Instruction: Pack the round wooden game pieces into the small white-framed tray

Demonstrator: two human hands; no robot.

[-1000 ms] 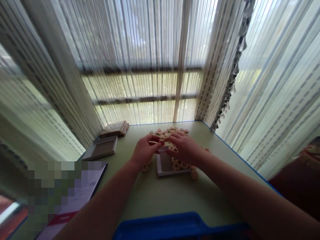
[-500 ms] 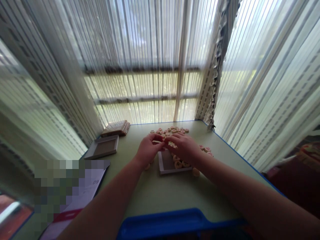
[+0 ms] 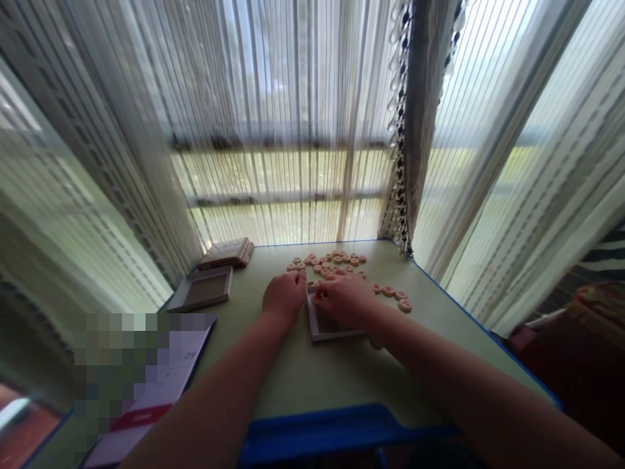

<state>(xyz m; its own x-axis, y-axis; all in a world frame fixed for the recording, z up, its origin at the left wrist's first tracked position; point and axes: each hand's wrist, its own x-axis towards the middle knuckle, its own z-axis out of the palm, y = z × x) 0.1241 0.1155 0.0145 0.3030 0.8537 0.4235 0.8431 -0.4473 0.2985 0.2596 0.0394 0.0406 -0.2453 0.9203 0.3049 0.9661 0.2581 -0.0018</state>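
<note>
My right hand [image 3: 346,298] is over the shallow open box [image 3: 336,337], with its fingers curled down inside the box's left part. Whatever its fingertips hold is hidden. Just left of the box's far left corner, my left hand [image 3: 284,294] is closed, its fingertips turned away from view, so what it grips cannot be seen. Behind the hands lie several round wooden Chinese chess pieces [image 3: 325,272] with carved marks. More Chinese chess pieces [image 3: 404,305] form a curved row to the right of my right hand, which covers much of the box's inside.
A second shallow box part [image 3: 229,286] lies at the left, in front of a stack of books [image 3: 227,252]. A printed sheet or booklet [image 3: 168,371] is at the near left. The pale green table [image 3: 312,384] has a blue tray edge [image 3: 322,423] in front; curtains [image 3: 273,215] hang behind.
My hands, which met above the box's far edge, have parted. The left has moved slightly left and closed; the right has come down into the box and now covers the pieces in it.
</note>
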